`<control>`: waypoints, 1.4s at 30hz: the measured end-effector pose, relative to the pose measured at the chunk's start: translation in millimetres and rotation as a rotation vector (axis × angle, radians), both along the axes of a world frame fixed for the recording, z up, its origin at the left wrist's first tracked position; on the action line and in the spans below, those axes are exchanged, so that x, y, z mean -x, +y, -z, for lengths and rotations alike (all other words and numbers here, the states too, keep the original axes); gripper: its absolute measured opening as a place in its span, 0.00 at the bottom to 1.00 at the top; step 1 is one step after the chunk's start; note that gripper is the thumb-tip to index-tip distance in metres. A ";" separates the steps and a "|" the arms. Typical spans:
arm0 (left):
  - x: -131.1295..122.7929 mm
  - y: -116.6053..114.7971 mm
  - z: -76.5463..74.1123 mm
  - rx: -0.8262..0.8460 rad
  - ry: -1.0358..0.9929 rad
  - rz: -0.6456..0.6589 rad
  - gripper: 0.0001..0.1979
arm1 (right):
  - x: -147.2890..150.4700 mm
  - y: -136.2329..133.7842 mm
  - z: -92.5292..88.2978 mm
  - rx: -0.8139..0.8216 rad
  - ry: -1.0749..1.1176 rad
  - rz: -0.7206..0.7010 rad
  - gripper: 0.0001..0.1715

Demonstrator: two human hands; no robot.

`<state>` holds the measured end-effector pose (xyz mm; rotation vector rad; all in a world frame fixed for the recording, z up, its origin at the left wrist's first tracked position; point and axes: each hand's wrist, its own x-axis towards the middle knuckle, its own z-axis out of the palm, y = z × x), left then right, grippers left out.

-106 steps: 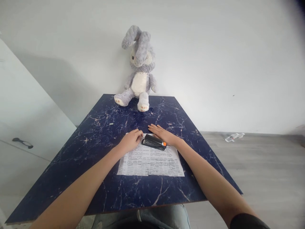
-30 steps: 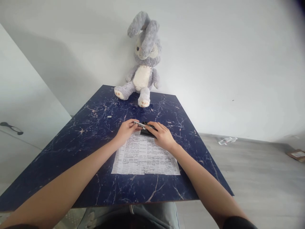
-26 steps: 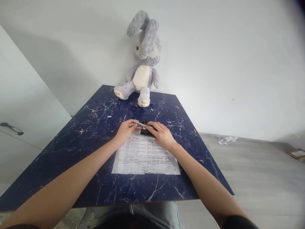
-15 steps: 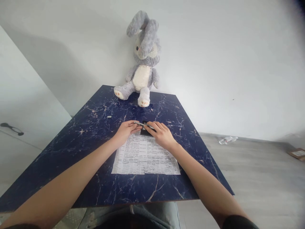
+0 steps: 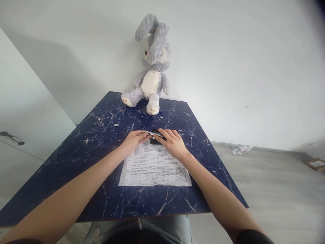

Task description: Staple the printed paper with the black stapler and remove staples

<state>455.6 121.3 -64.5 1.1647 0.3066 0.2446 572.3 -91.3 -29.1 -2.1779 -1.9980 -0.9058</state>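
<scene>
A black stapler (image 5: 155, 141) with a silvery metal strip rests at the top of the printed sheets (image 5: 154, 166), partly hidden by my fingers. My left hand (image 5: 135, 139) pinches the left end of the metal part between thumb and fingers. From the right, my right hand (image 5: 172, 142) lies over the stapler with its fingers bent around the black body. Both hands are close together, just beyond the paper. A small grey block (image 5: 116, 125), perhaps a strip of staples, lies on the table to the left.
A grey plush rabbit (image 5: 153, 67) sits at the far edge of the dark blue marbled table (image 5: 83, 169), against the white wall. A clear plastic bottle (image 5: 242, 149) and a brown box (image 5: 316, 164) are on the floor to the right. A white cabinet stands at left.
My fingers have shifted slightly at the stapler, with both hands in nearly the same place. The paper, grey block and rabbit stay where they were.
</scene>
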 end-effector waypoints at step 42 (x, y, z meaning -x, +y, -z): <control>31.5 99.8 -2.4 -1.604 0.638 -0.553 0.24 | -124.6 -48.8 36.8 -0.324 0.664 0.577 0.11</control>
